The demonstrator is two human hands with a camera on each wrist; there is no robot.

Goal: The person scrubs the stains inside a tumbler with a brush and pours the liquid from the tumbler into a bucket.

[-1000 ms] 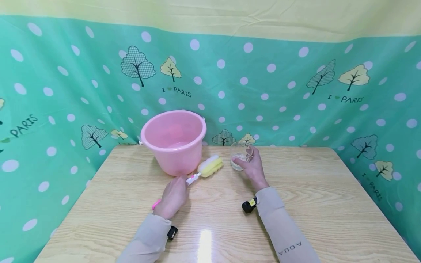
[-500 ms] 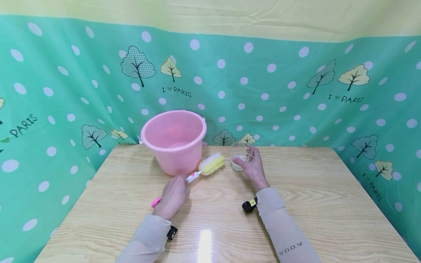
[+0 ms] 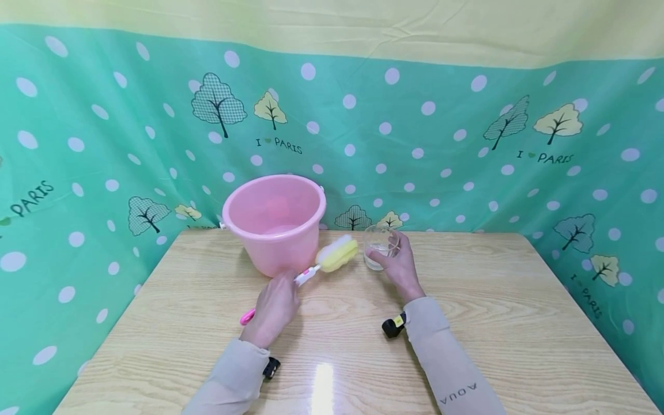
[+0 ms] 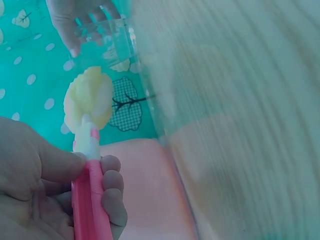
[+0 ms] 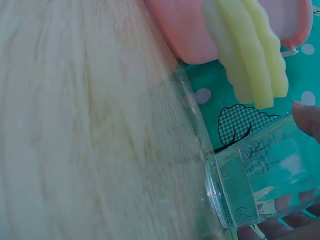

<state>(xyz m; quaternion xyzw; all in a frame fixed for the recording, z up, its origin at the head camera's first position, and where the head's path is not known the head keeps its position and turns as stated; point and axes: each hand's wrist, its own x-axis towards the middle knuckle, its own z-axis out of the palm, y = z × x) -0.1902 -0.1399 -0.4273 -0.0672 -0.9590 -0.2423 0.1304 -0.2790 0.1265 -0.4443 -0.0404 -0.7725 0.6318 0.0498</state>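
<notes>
My left hand (image 3: 277, 305) grips the pink and white handle of a sponge bottle brush (image 3: 336, 253), its fingers curled round the pink part in the left wrist view. The brush's yellow and white sponge head points right and up, just left of a clear drinking glass (image 3: 374, 259) and apart from it. Around the glass's right side curl the fingers and thumb of my right hand (image 3: 396, 268). The glass stands upright on the table, with what looks like a little clear liquid low inside. In the right wrist view the sponge head (image 5: 250, 55) hangs near the glass's open end.
A pink bucket (image 3: 290, 253) stands at the back left of the wooden table (image 3: 493, 323), close behind my left hand. Behind the table hangs a green dotted curtain (image 3: 441, 127), which also closes in both sides.
The brush's sponge head has risen slightly and moved right, nearer the glass. My right hand and the glass have stayed in place.
</notes>
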